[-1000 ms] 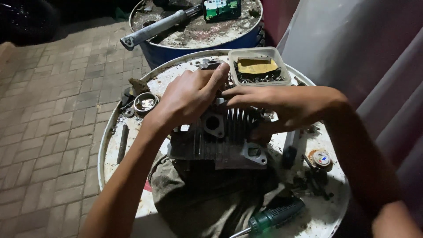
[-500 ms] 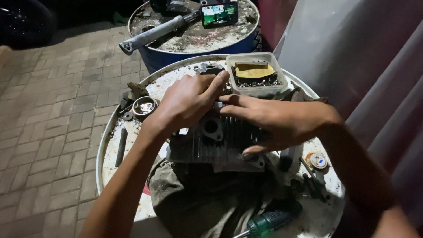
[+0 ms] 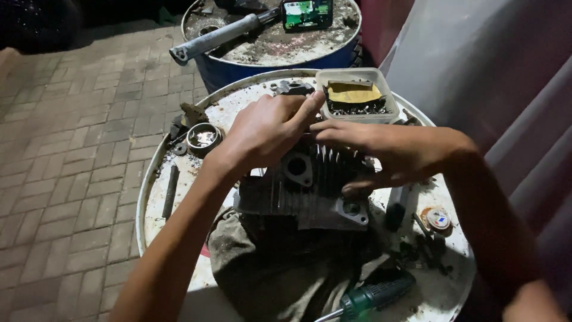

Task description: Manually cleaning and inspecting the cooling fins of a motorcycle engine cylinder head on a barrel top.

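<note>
A grey finned engine cylinder (image 3: 304, 191) sits on a dirty rag (image 3: 268, 262) in the middle of a white drum lid (image 3: 161, 179). My left hand (image 3: 265, 131) lies over the cylinder's top, fingers reaching to its far edge. My right hand (image 3: 381, 149) grips the cylinder's right side, thumb under the fins and fingers across the top. The fingertips of both hands meet above the far side of the part, and what they touch there is hidden.
A white plastic tub (image 3: 356, 95) of small parts stands just behind my hands. A metal piston (image 3: 204, 137) and a bolt (image 3: 170, 191) lie at the left; a green-handled screwdriver (image 3: 372, 295) lies in front. Behind stands a blue drum (image 3: 226, 68) with a tube and a phone.
Both hands have shifted a little towards the far edge of the cylinder, and my right hand has closed more firmly around its right side. The cylinder stays on the rag.
</note>
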